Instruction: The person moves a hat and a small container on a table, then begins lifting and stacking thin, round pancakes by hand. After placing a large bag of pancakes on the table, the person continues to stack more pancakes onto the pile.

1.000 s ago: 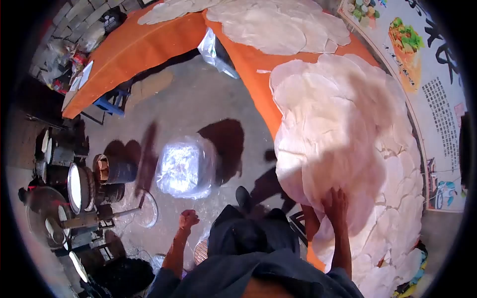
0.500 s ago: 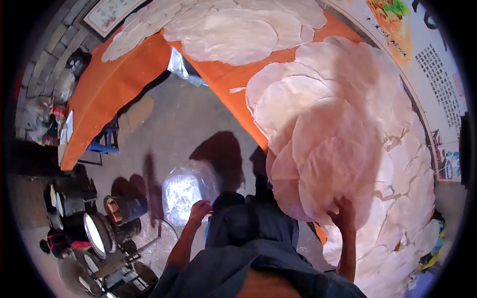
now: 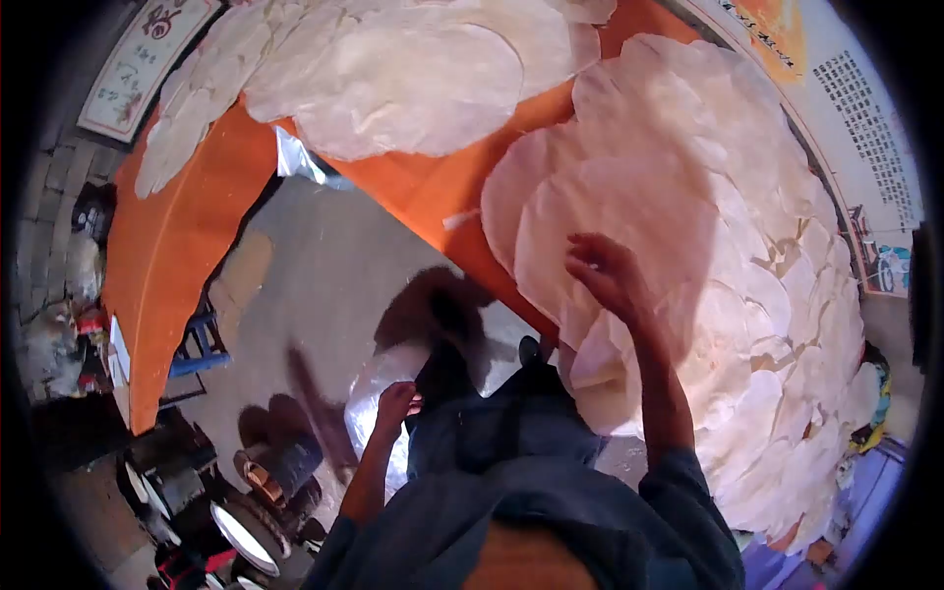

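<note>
"Okay, what are our hands up to?"

"Our right hand (image 3: 602,267) is out over the big, pale, thin, round sheets (image 3: 629,202) heaped on the orange cloth-covered table (image 3: 423,192), fingers half bent. Can't tell if we're touching the top one or pinching anything. Our left hand (image 3: 397,401) is loosely curled by our legs, nothing visible in it, against the view of a shiny clear plastic bundle (image 3: 364,398)."

"And further out?"

"Second heap of pale round sheets (image 3: 393,84) across the table's far stretch, blue stool (image 3: 200,365) off left."

"What could bite us?"

"They look flimsy, so we'd guess a dragging fingertip could rip one. Some buckle at the near edge too; bump those with our legs and they might slide off."
</note>
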Tool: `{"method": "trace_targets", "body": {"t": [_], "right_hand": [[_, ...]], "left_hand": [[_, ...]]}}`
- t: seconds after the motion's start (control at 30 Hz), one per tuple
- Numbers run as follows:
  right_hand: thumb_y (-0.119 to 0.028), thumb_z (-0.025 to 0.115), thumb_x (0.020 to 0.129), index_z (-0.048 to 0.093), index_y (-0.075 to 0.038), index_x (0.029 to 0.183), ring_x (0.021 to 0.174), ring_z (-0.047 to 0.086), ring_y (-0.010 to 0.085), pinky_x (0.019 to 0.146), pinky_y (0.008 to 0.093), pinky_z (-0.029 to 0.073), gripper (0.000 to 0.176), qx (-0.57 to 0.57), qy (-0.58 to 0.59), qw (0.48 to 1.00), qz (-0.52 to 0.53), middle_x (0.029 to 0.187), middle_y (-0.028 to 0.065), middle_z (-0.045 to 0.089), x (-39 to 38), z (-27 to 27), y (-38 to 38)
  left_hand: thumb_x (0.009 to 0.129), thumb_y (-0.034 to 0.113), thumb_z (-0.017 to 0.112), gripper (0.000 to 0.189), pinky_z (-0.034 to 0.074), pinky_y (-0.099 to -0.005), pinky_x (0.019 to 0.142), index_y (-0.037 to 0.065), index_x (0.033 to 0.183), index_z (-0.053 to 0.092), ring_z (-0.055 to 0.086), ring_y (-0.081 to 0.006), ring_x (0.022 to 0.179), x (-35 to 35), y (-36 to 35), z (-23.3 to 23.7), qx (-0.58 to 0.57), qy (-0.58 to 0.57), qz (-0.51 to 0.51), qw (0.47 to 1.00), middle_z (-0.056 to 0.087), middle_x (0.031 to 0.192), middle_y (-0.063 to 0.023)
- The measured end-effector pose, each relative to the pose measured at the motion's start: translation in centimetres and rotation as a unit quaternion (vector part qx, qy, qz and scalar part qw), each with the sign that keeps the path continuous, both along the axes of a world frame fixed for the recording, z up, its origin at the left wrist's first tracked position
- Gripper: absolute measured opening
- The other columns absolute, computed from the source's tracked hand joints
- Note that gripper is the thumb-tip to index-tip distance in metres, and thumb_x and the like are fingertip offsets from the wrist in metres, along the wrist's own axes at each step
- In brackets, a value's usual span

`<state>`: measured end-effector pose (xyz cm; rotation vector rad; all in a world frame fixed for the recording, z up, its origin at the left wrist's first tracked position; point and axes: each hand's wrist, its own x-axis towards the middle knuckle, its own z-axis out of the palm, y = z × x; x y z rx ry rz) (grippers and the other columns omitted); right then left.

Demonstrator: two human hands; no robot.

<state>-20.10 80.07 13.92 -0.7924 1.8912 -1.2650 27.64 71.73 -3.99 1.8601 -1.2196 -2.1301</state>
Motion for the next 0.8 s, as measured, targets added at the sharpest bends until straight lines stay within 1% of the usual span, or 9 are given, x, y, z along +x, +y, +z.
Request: {"method": "trace_targets", "body": {"t": [0.1,0.17,0.3,0.33,0.47,0.57,0.7,0.77,0.8], "right_hand": [[-0.018,0.069,0.087,0.062,0.003,0.119,0.081,0.063,0.0143,0.074,0.0271,0.052,0.039,-0.086,-0.124,0.986,-0.069,0.092,0.0063,0.066,-1.0,-2.8,-9.3],[-0.02,0.067,0.09,0.062,-0.002,0.116,0.08,0.063,0.015,0.072,0.0279,0.053,0.033,-0.128,-0.229,0.952,-0.159,0.092,0.0051,0.064,-2.3,-4.7,-14.6],[-0.023,0.068,0.088,0.061,-0.005,0.103,0.07,0.057,0.0134,0.062,0.0268,0.049,0.025,-0.125,-0.18,0.96,-0.175,0.083,0.0025,0.058,-6.6,-9.7,-21.5],[-0.024,0.069,0.087,0.061,-0.006,0.1,0.068,0.056,0.0133,0.059,0.027,0.048,0.024,-0.121,-0.165,0.963,-0.176,0.082,0.002,0.057,-8.0,-11.5,-22.7],[-0.026,0.068,0.086,0.059,-0.008,0.092,0.063,0.054,0.0137,0.053,0.0288,0.044,0.021,-0.093,-0.181,0.957,-0.205,0.076,0.0014,0.053,-9.5,-11.9,-26.2],[-0.027,0.068,0.085,0.06,-0.006,0.085,0.059,0.053,0.0152,0.052,0.029,0.044,0.022,0.035,-0.088,0.969,-0.227,0.069,0.0018,0.051,-8.2,-8.3,-27.3],[-0.03,0.069,0.082,0.061,-0.001,0.077,0.057,0.054,0.0163,0.055,0.033,0.045,0.03,0.079,0.039,0.972,-0.216,0.064,0.0051,0.055,-8.4,-9.6,-29.8],[-0.03,0.07,0.078,0.064,0.001,0.077,0.06,0.058,0.02,0.061,0.0392,0.048,0.031,0.096,0.093,0.966,-0.223,0.064,0.0101,0.06,-8.4,-9.6,-31.3],[-0.028,0.068,0.079,0.062,0.001,0.074,0.06,0.056,0.018,0.06,0.0384,0.048,0.03,0.064,0.134,0.968,-0.202,0.061,0.0106,0.058,-7.5,-7.0,-32.5]], "left_hand": [[0.094,0.02,0.062,0.029,0.057,-0.0315,0.069,0.002,0.116,0.059,0.067,-0.0199,0.077,2.0,-5.5,-0.3,0.012,0.013,0.031,0.999,0.066,0.091,-0.0106],[0.094,0.023,0.063,0.029,0.057,-0.0327,0.072,0.002,0.113,0.061,0.067,-0.0189,0.079,3.9,-9.0,1.0,-0.026,0.029,0.052,0.998,0.066,0.09,-0.0101],[0.092,0.017,0.064,0.025,0.057,-0.0305,0.07,0.001,0.111,0.06,0.066,-0.0186,0.076,10.4,-16.3,-2.4,-0.005,0.016,0.115,0.993,0.065,0.086,-0.0109],[0.092,0.014,0.063,0.023,0.057,-0.0295,0.07,0.001,0.111,0.06,0.066,-0.0183,0.074,9.9,-17.2,-0.3,-0.045,0.095,0.145,0.984,0.066,0.086,-0.0104],[0.094,0.017,0.061,0.024,0.057,-0.0299,0.069,0.002,0.112,0.061,0.066,-0.0181,0.075,8.5,-22.6,1.2,-0.064,0.029,0.114,0.991,0.067,0.088,-0.0092],[0.095,0.016,0.058,0.028,0.055,-0.0317,0.065,-0.001,0.117,0.057,0.065,-0.0209,0.075,4.7,-25.6,2.0,-0.067,0.022,0.087,0.994,0.066,0.088,-0.0141],[0.095,0.018,0.059,0.027,0.056,-0.0296,0.073,0.0,0.116,0.06,0.067,-0.018,0.082,-0.9,-30.0,4.5,-0.087,0.074,0.001,0.993,0.067,0.092,-0.0102],[0.096,0.017,0.059,0.027,0.055,-0.0302,0.075,0.0,0.116,0.06,0.066,-0.0178,0.084,-4.3,-32.5,5.6,-0.097,0.08,-0.036,0.991,0.067,0.094,-0.0104],[0.096,0.016,0.058,0.026,0.055,-0.0306,0.075,-0.001,0.116,0.06,0.066,-0.0177,0.084,-5.5,-33.7,5.9,-0.102,0.078,-0.045,0.991,0.067,0.094,-0.0104]]}}
